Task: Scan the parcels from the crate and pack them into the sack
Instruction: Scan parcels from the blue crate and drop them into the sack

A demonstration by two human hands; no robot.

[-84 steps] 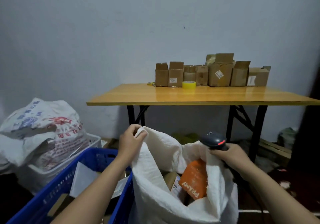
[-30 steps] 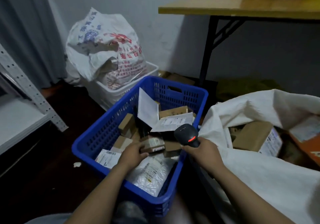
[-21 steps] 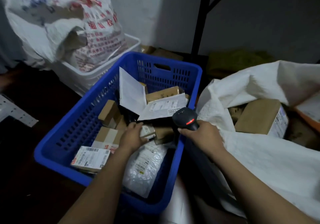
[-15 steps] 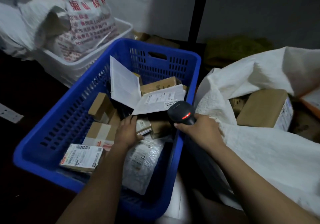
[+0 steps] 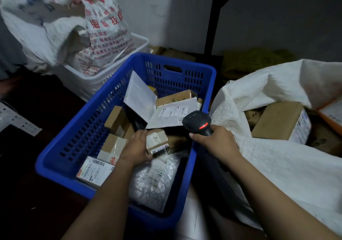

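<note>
Left grip (image 5: pixel 136 147) has closed round a small box (image 5: pixel 157 140) in the crate (image 5: pixel 83 134), where a moment ago it only rested, and the right grip (image 5: pixel 214 141) clasps the scanner (image 5: pixel 197 122) at the box's 3 o'clock, so a scan looks next, then the sack (image 5: pixel 277 165) beyond.

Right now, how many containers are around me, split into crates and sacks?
Crates: 2, the blue crate and the white crate behind it
Sacks: 2, the plain white sack on the right and the printed sack sitting in the white crate
Total: 4
</note>
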